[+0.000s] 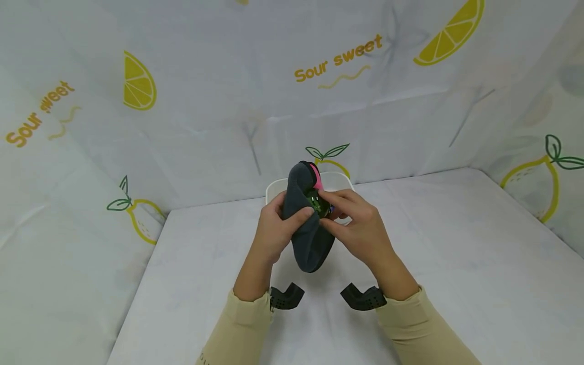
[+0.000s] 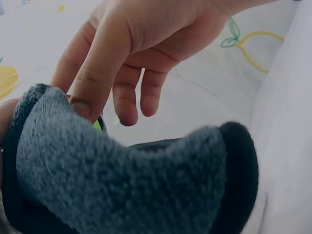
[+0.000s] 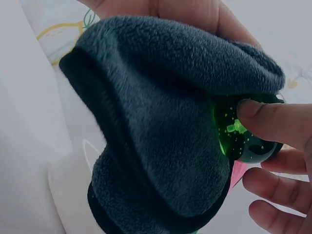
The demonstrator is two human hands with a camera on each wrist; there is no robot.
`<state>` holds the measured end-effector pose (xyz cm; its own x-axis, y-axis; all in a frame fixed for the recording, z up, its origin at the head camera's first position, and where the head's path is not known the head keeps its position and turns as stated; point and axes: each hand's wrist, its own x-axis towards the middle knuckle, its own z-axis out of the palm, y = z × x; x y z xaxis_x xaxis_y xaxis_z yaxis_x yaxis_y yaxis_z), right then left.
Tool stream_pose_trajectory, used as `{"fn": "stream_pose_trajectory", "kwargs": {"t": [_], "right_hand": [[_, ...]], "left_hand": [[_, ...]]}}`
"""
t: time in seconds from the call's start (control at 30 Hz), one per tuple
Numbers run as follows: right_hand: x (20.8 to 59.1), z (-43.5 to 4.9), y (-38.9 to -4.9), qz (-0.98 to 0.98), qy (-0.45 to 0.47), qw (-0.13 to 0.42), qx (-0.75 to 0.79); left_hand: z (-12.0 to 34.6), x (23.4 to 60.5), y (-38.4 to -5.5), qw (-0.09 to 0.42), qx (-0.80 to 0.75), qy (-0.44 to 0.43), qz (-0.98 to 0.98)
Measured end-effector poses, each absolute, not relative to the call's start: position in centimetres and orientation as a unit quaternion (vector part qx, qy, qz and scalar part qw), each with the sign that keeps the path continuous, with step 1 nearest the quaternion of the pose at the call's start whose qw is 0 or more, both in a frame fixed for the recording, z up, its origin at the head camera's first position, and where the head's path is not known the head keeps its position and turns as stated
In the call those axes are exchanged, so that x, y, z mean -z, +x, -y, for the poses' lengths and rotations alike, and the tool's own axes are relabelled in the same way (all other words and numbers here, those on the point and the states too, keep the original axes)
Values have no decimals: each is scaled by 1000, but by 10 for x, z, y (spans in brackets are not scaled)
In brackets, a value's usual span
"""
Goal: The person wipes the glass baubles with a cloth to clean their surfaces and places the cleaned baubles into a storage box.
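Both hands meet over a dark blue-grey plush cloth (image 1: 303, 238) with black edging, folded and bent in the air. My left hand (image 1: 274, 228) grips its left side, thumb across the front. Between thumb and fingers, my right hand (image 1: 362, 225) pinches a dark, shiny round object (image 3: 251, 129) with a glowing green cross and specks. That object touches the cloth and is partly covered by it; its exact kind I cannot tell. Something pink (image 1: 317, 178) shows behind the cloth's upper edge. In the left wrist view, the cloth hides most of the round object.
Behind the hands, a white container (image 1: 272, 188) stands at the table's back edge, partly hidden. The white-covered table (image 1: 438, 243) extends to both sides. A white sheet (image 1: 214, 126) with lemon prints hangs behind it. Black straps with brackets (image 1: 365, 298) sit at both wrists.
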<state>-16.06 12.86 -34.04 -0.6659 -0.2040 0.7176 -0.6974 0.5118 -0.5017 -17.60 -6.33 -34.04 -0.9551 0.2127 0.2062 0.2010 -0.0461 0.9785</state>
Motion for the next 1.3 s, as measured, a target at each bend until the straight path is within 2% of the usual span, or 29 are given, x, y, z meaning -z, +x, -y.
{"fn": "stream_pose_trajectory", "kwargs": {"t": [0.17,0.43,0.93,1.3], "right_hand": [[342,-125,-161,822,276,310,-390],[343,-123,-160,820,268,310,-399],[344,-125,-161,824,242,274,-433],[342,-124,-157,833,144,172,-506]], "left_hand": [[62,341,-176,16,-699,140,-701],[62,340,-175,-26,-697,157,-699],[64,340,-175,-50,-685,155,-710],[61,341,-175,-43,-682,141,-716]]}}
